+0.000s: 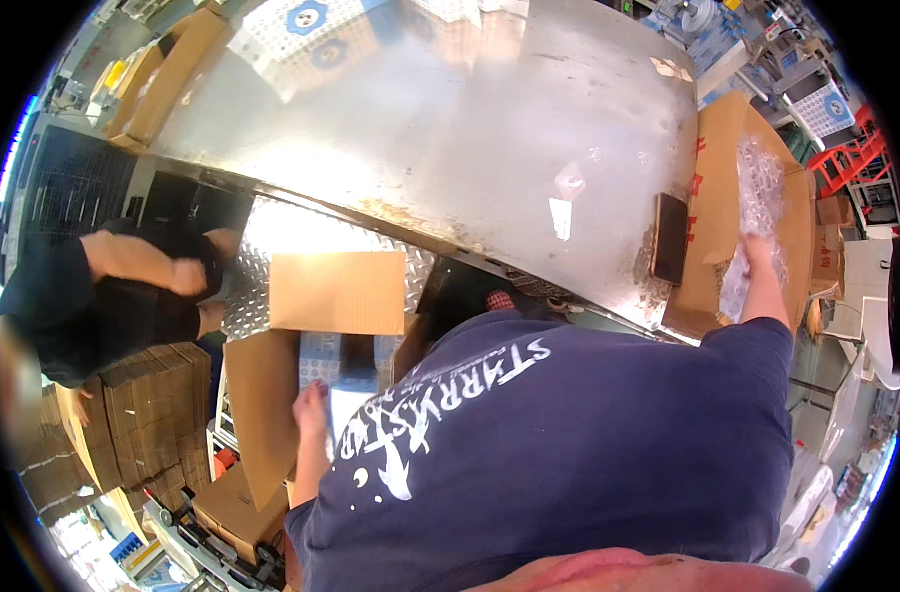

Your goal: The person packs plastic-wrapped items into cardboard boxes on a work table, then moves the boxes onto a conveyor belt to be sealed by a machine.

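I've got my right hand (758,253) on clear plastic (762,187) in the right-side carton (714,202), left hand (312,405) by blue packs (320,355) in the left carton (260,405); can't tell if either's gripping.

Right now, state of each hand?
Left hand: at the open carton, grip can't be told.
Right hand: at clear plastic packaging, grip can't be told.
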`<state>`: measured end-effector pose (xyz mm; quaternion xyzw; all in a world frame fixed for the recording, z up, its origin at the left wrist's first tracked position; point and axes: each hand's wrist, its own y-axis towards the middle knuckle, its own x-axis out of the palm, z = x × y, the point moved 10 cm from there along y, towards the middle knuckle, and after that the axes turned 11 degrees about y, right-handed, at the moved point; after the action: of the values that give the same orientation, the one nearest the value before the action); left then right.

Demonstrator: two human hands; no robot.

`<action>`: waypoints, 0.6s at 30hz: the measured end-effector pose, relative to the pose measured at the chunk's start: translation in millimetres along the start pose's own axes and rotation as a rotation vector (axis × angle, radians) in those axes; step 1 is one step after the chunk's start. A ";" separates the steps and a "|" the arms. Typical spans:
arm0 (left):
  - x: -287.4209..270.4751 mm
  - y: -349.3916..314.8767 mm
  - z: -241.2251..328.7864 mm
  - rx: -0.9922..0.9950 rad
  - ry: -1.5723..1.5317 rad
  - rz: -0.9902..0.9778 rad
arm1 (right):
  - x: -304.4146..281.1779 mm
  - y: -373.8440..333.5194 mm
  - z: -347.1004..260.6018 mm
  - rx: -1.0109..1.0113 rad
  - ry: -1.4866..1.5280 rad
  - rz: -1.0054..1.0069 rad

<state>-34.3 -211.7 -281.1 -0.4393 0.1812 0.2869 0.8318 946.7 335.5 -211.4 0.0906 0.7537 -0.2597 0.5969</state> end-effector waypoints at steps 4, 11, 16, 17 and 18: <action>32.3 -30.0 68.5 0.387 0.345 -0.390 | 69.5 -21.6 7.4 0.031 0.017 -0.102; 11.8 -86.0 84.1 0.150 1.133 0.000 | 92.6 -34.4 -17.0 0.017 0.002 -0.144; 32.9 -69.1 125.1 0.073 1.354 0.024 | 95.3 -41.2 -32.3 0.016 0.034 -0.138; 37.7 -63.4 136.1 0.063 1.389 0.021 | 95.1 -39.9 -34.8 0.013 0.041 -0.134; 41.6 -57.6 146.6 0.055 1.430 0.004 | 93.1 -37.5 -42.9 -0.004 0.046 -0.129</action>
<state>41.6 -102.0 -187.7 -0.4981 0.6902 -0.0745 0.5195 868.1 308.9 -282.4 0.0466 0.7718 -0.2940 0.5619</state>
